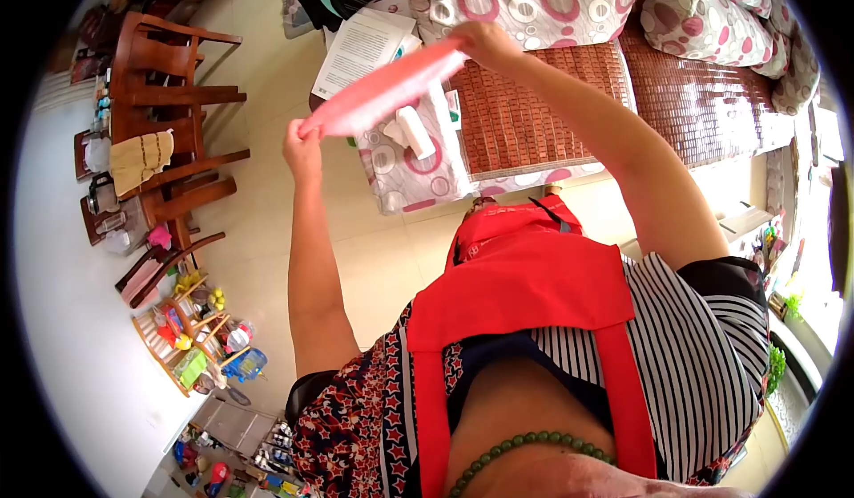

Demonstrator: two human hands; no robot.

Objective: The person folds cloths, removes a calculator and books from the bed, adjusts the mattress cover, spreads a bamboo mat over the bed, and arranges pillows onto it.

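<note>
A pink cloth (pixel 387 91) is stretched slantwise between my two hands in front of me, held up in the air and slightly blurred. My left hand (pixel 302 146) pinches its lower left end. At the upper right end, my right hand (pixel 487 46) grips the cloth with closed fingers. Behind the cloth are a printed sheet of paper (pixel 363 50) and a white bottle-like object (pixel 414 133), both on the circle-patterned cover (pixel 414 178) of the seat. The cloth hides part of that surface.
A sofa with brown woven mats (pixel 538 106) and patterned cushions (pixel 707 22) stands ahead and to the right. Wooden chairs (pixel 165 97) line the left side, one with a yellow towel (pixel 140 161). A rack of toys (pixel 200 338) stands lower left.
</note>
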